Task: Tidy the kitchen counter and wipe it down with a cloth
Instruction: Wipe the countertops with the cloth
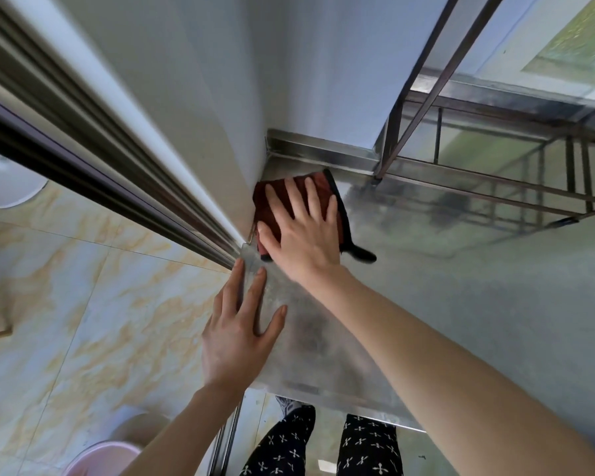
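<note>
A dark red cloth (323, 182) with a black edge lies flat on the steel counter (478, 304), in its far left corner against the white wall. My right hand (303, 228) presses down on the cloth with fingers spread. My left hand (237, 331) rests flat on the counter's left edge, fingers apart, holding nothing. The counter surface looks smeared and dull around both hands.
A dark metal rack (495, 159) stands on the counter at the back right by a window. A sliding door track (83, 139) runs along the left. Marbled floor tiles (66, 286) lie to the left, with a pink basin (100, 458) at the bottom.
</note>
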The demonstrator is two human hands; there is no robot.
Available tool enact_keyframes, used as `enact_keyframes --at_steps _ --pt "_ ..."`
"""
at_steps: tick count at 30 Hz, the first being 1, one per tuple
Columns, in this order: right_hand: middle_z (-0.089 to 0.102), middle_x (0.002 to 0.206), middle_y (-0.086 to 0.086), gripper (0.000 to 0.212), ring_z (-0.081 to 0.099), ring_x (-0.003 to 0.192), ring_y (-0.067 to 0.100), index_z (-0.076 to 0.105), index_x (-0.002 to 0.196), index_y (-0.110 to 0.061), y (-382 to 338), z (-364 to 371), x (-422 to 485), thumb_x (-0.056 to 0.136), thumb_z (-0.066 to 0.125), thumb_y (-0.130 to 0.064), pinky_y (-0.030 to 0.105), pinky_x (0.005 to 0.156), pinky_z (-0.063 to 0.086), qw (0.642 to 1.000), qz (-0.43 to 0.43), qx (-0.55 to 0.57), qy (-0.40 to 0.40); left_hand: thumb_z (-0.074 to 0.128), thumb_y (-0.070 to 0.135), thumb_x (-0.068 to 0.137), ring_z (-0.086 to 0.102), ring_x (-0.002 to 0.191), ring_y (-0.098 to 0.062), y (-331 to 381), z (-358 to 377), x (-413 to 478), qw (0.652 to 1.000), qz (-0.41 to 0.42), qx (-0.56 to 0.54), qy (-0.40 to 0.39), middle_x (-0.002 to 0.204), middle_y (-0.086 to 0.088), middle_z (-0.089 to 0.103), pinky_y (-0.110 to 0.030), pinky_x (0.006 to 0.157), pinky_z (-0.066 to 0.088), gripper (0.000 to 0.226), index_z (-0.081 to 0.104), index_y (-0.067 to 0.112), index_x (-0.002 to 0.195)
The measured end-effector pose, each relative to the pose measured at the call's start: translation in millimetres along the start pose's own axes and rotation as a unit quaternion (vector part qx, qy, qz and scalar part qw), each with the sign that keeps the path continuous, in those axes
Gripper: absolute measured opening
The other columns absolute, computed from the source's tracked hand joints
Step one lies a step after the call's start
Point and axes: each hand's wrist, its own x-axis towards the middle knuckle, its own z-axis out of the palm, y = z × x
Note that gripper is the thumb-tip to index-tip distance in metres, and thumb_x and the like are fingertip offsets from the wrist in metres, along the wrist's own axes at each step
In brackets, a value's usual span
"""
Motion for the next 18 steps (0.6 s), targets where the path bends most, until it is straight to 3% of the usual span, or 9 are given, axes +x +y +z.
enact_keyframes --at_steps 5,9,12,15,17,18 --pt "0.012 0.158 0.001 0.056 0.005 0.145 0.027 0.018 0.148 -0.032 8.3 -3.4 -5.9 0.096 0.023 -0.052 0.055 0.113 0.003 1.0 0.01 0.02 0.014 0.037 0.061 0.085 0.039 0.128 -0.014 -0.2 -1.3 -1.6 1.0 -0.002 -0.011 -0.005 0.152 0.011 0.024 -0.031 0.071 0.05 0.058 0.039 0.035 0.137" --pt "0.021 0.156 0.0 0.056 0.016 0.144 0.029 0.024 0.147 -0.033 39.9 4.3 -73.2 0.095 0.023 -0.055 0.055 0.112 0.015 1.0 -0.012 -0.014 0.011 0.027 0.051 0.087 0.037 0.131 -0.018 1.4 -6.2 -3.5 0.999 0.006 -0.047 -0.005 0.153 0.009 0.024 -0.035 0.077 0.049 0.056 0.037 0.034 0.139" --pt "0.015 0.158 -0.001 0.057 0.013 0.144 0.029 0.018 0.147 -0.036 96.3 -2.3 -95.8 0.093 0.021 -0.055 0.057 0.111 0.014 0.994 0.112 -0.017 0.013 0.025 0.049 0.086 0.037 0.131 -0.019 3.3 -7.3 -3.3 0.999 0.003 -0.053 -0.012 0.153 0.008 0.024 -0.035 0.08 0.047 0.057 0.038 0.033 0.139" --pt "0.002 0.159 -0.002 0.056 -0.001 0.145 0.027 0.009 0.148 -0.037 117.0 -8.8 -104.7 0.095 0.019 -0.053 0.058 0.114 0.005 0.958 0.287 0.025 0.007 0.024 0.05 0.085 0.037 0.131 -0.019 3.1 -7.1 -3.9 0.998 0.0 -0.063 -0.009 0.153 0.007 0.024 -0.036 0.082 0.046 0.059 0.039 0.032 0.139" --pt "0.003 0.159 0.001 0.056 0.001 0.145 0.03 0.01 0.149 -0.034 94.4 -6.0 -113.8 0.096 0.017 -0.052 0.059 0.113 0.006 0.953 0.302 0.03 0.019 0.024 0.051 0.085 0.036 0.132 -0.02 1.8 -7.4 -4.7 0.998 -0.002 -0.066 -0.016 0.153 0.008 0.022 -0.038 0.085 0.047 0.059 0.038 0.033 0.139" --pt "0.008 0.159 0.004 0.058 0.006 0.144 0.033 0.013 0.149 -0.032 76.9 -2.0 -121.7 0.095 0.016 -0.052 0.061 0.111 0.009 0.964 0.263 0.02 0.021 0.024 0.051 0.085 0.035 0.133 -0.02 0.8 -7.2 -4.8 0.998 -0.003 -0.065 -0.022 0.154 0.009 0.021 -0.04 0.086 0.047 0.059 0.036 0.034 0.14"
